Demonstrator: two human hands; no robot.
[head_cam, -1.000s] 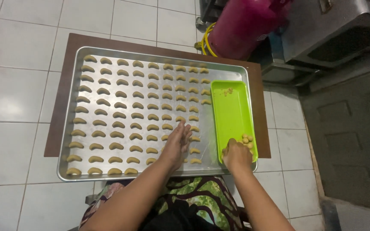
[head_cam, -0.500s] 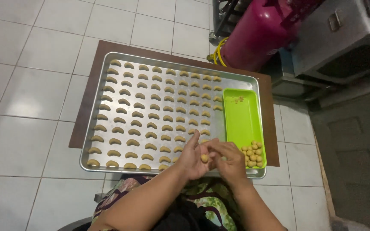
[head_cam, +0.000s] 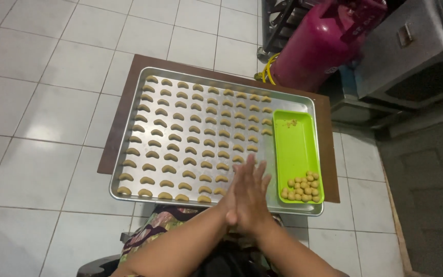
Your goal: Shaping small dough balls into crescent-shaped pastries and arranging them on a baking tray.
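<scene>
Both hands are now pressing together, palm against palm, over the near edge of the metal baking tray (head_cam: 129,128): the left hand (head_cam: 238,192) is lying flat against the right hand (head_cam: 255,197), fingers straight and pointing away. Half a second ago they were cupping a small dough ball between the fingertips; a second ago they were apart, the left one on the tray and the right one at the green tray (head_cam: 293,143). Whatever is sitting between the palms is hidden, so I cannot tell whether the ball is there, though it looks like rolling.

Crescent-shaped dough pieces (head_cam: 180,138) are filling the baking tray in rows left of the hands. Dough balls (head_cam: 301,186) are piling in the green tray's near corner, just right of the hands. The baking tray is resting on a low brown desk (head_cam: 326,154).
</scene>
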